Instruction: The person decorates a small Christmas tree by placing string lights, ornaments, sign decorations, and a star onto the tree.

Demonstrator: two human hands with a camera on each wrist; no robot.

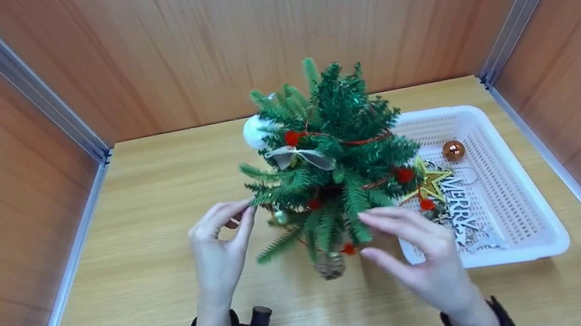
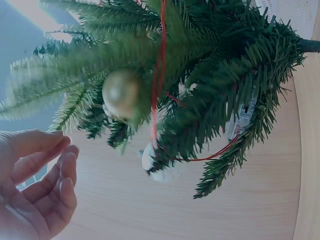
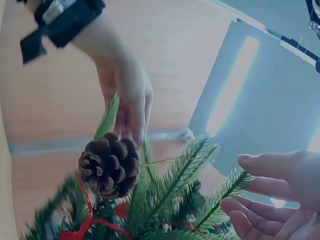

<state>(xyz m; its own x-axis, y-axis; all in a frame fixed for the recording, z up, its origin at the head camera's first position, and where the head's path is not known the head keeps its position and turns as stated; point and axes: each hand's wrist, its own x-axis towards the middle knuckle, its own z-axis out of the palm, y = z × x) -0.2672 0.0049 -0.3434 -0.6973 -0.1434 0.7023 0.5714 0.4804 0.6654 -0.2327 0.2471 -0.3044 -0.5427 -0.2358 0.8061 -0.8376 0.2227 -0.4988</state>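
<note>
A small artificial Christmas tree [image 1: 348, 178] stands upright between both hands. It carries red string with red pompoms [image 1: 293, 138], a silver bow [image 1: 301, 157], a white ball [image 1: 258, 132], a gold ball [image 2: 121, 93] and a pinecone [image 3: 109, 166]. My left hand [image 1: 220, 245] is at the tree's left side, thumb and index fingertips pinched together at a branch tip [image 2: 70, 110]. On the lower right, my right hand [image 1: 420, 255] has its thumb and fingers apart. A branch tip [image 3: 232, 185] lies between them in the right wrist view.
Right of the tree, a white plastic basket [image 1: 546, 230] holds a copper ball [image 1: 453, 150], a gold star [image 1: 433, 180], a silver MERRY sign [image 1: 459, 202] and other ornaments. Wood-grain panels with metal edges enclose the table [image 1: 129, 262] on the left, back and right.
</note>
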